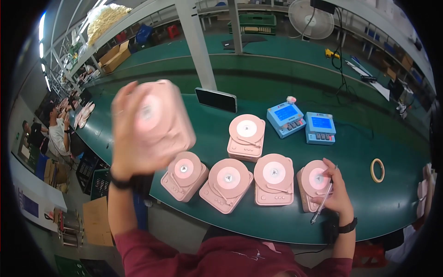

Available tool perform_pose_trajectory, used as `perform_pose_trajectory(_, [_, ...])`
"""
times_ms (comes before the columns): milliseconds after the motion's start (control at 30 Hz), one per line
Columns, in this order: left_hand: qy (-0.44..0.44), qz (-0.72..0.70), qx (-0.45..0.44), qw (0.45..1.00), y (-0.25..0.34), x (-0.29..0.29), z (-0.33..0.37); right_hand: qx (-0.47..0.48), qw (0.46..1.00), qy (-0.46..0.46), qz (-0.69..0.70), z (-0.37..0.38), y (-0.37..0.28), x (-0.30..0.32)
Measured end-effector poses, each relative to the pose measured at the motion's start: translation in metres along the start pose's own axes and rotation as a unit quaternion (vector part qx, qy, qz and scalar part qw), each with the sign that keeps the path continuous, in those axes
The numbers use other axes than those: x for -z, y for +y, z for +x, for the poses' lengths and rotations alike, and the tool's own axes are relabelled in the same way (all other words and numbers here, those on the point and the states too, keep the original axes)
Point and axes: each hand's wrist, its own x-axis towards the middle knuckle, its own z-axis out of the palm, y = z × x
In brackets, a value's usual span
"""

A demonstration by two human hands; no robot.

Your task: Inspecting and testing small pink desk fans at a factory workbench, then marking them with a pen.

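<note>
We lift 1 pink record-player box (159, 121) in our left hand (127, 138), gripped around it above the green tabletop (392, 207), tilted facing us, while our right hand (334, 191) pinches a pen (323, 201) atop the rightmost box (311, 182), steadying it.

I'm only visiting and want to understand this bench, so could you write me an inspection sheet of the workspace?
Surface: green worktable, curved by the lens.
Job's things: five pink turntable-shaped boxes lying flat; a sixth pink box held up, blurred.
Clutter: two blue meter units, a dark tablet, a tape ring.
Hands: left hand grips the raised box; right hand holds a pen and rests on the rightmost box.
Cables: black leads near the fan.
Surroundings: cartons, crates, seated workers at left.
</note>
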Motion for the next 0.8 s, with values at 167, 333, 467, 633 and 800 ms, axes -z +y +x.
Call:
perform_pose_trajectory(167, [0.042,0.045,-0.004,0.998,0.012,0.031,-0.004,0.026,1.000,-0.016,-0.001,0.009,-0.002,-0.005])
perform_pose_trajectory(333, [0.078,0.003,0.006,0.997,0.024,0.026,-0.008,0.028,1.000,-0.006,0.002,0.007,-0.001,-0.003])
perform_pose_trajectory(467, [0.111,-0.030,0.010,0.993,0.039,0.030,-0.008,0.026,1.000,-0.005,0.013,0.008,-0.005,-0.006])
perform_pose_trajectory(633, [0.157,-0.077,0.014,0.984,0.066,0.024,-0.002,0.059,0.997,0.041,0.034,0.011,-0.001,-0.002])
perform_pose_trajectory(800, [0.183,-0.187,-0.026,0.965,0.107,-0.002,0.022,0.075,0.919,0.054,0.383,0.014,-0.078,-0.007])
